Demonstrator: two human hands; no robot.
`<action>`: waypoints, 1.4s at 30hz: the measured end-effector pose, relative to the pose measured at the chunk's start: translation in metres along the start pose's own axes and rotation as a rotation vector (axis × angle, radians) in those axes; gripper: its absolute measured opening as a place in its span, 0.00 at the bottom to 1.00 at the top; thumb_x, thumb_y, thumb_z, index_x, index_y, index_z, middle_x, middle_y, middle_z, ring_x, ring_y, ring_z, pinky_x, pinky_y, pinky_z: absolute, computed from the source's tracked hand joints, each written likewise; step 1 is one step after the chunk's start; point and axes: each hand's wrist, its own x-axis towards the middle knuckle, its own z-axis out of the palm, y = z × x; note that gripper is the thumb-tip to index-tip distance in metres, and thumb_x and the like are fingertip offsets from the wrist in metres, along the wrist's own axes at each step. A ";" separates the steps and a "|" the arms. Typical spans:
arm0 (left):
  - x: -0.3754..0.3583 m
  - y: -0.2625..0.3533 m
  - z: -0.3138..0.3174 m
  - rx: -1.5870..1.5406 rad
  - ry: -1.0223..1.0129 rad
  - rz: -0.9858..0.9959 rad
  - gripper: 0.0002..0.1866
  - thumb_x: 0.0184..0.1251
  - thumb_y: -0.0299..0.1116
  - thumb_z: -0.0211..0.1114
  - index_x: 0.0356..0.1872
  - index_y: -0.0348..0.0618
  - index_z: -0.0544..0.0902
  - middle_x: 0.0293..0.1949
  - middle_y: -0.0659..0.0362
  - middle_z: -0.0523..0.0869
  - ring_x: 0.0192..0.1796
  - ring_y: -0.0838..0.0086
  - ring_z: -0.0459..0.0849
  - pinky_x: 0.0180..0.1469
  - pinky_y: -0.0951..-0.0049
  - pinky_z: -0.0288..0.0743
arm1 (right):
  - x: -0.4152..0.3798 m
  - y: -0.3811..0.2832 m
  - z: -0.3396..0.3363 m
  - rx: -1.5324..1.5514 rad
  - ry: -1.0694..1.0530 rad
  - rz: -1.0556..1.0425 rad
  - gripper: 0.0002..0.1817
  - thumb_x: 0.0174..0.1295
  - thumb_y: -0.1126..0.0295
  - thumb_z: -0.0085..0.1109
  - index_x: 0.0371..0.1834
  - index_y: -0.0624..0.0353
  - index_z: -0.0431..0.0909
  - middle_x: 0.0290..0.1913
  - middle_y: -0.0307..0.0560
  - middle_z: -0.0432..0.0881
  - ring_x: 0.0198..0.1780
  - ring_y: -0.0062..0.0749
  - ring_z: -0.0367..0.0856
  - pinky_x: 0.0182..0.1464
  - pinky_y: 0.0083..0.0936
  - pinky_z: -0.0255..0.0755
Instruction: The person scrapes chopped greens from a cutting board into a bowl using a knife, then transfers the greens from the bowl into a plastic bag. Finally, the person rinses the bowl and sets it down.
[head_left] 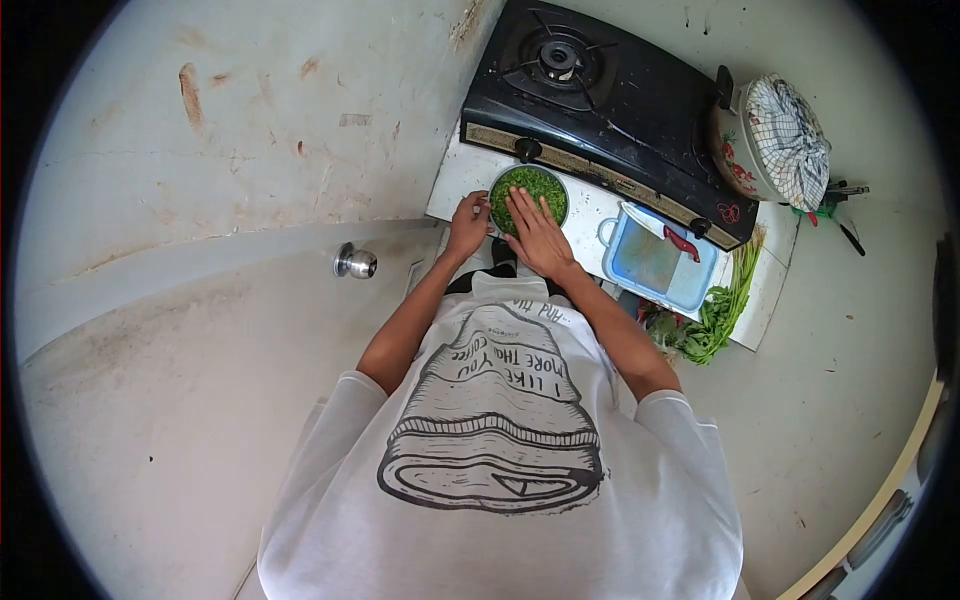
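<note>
A round bowl [566, 196] full of finely chopped greens [528, 181] stands at the front edge of the white counter. My left hand [468, 226] is at the bowl's left side, fingers curled against the rim. My right hand [536, 232] lies flat over the greens at the near right, its fingers stretched out and slightly apart. Right of the bowl is a blue plastic tray-like board [607, 234] with a handle. A knife with a white blade [640, 219] and a red handle [682, 243] rests across its far edge.
A black gas stove [640, 110] fills the back of the counter. On its right sits a pot [735, 150] with a checked cloth [788, 135] over it. Long-stemmed leafy greens [722, 315] lie beside the blue board. A round door knob [355, 262] is at left.
</note>
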 end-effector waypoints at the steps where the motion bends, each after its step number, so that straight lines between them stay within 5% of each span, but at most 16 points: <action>1: 0.000 -0.001 0.000 -0.007 0.001 0.004 0.17 0.80 0.28 0.56 0.65 0.36 0.76 0.54 0.50 0.79 0.44 0.68 0.87 0.38 0.70 0.90 | -0.004 0.001 0.000 -0.011 -0.018 -0.017 0.37 0.78 0.52 0.45 0.82 0.65 0.55 0.86 0.54 0.49 0.87 0.44 0.43 0.85 0.48 0.40; 12: 0.001 0.001 -0.002 -0.030 -0.035 -0.022 0.16 0.82 0.27 0.53 0.65 0.36 0.74 0.55 0.49 0.78 0.45 0.66 0.88 0.39 0.70 0.91 | 0.013 0.022 -0.004 -0.128 -0.008 0.061 0.37 0.81 0.50 0.38 0.85 0.60 0.48 0.87 0.48 0.44 0.87 0.43 0.40 0.85 0.50 0.32; 15: 0.000 0.006 -0.005 -0.011 -0.080 -0.067 0.19 0.82 0.30 0.52 0.68 0.38 0.72 0.59 0.50 0.77 0.51 0.67 0.85 0.46 0.68 0.90 | 0.019 0.018 -0.001 -0.142 0.007 0.094 0.37 0.80 0.51 0.38 0.85 0.60 0.48 0.87 0.48 0.44 0.87 0.44 0.39 0.85 0.50 0.32; 21: 0.002 0.001 -0.006 -0.045 -0.099 -0.072 0.18 0.82 0.30 0.53 0.67 0.38 0.73 0.56 0.51 0.77 0.50 0.68 0.84 0.46 0.68 0.89 | 0.003 -0.001 -0.006 -0.088 -0.058 -0.030 0.37 0.80 0.51 0.39 0.85 0.59 0.48 0.87 0.48 0.44 0.87 0.43 0.39 0.85 0.51 0.32; 30: 0.002 0.004 -0.008 -0.060 -0.112 -0.061 0.18 0.82 0.29 0.55 0.68 0.39 0.72 0.56 0.51 0.77 0.47 0.67 0.87 0.45 0.68 0.89 | 0.001 0.012 0.000 -0.168 0.001 0.130 0.36 0.80 0.50 0.36 0.85 0.56 0.49 0.87 0.47 0.45 0.87 0.42 0.40 0.84 0.55 0.29; 34: 0.003 0.004 -0.009 -0.063 -0.115 -0.101 0.18 0.81 0.29 0.55 0.68 0.39 0.72 0.56 0.52 0.77 0.47 0.67 0.87 0.45 0.68 0.89 | 0.002 0.011 -0.008 -0.106 0.000 0.040 0.36 0.80 0.52 0.39 0.85 0.56 0.51 0.87 0.47 0.45 0.87 0.43 0.41 0.84 0.56 0.33; 42: 0.005 0.009 -0.011 -0.069 -0.126 -0.109 0.18 0.81 0.29 0.55 0.67 0.39 0.72 0.55 0.53 0.77 0.46 0.69 0.86 0.46 0.66 0.91 | 0.018 0.010 0.012 -0.085 0.126 0.296 0.38 0.80 0.52 0.39 0.84 0.64 0.48 0.87 0.55 0.43 0.87 0.47 0.40 0.85 0.49 0.37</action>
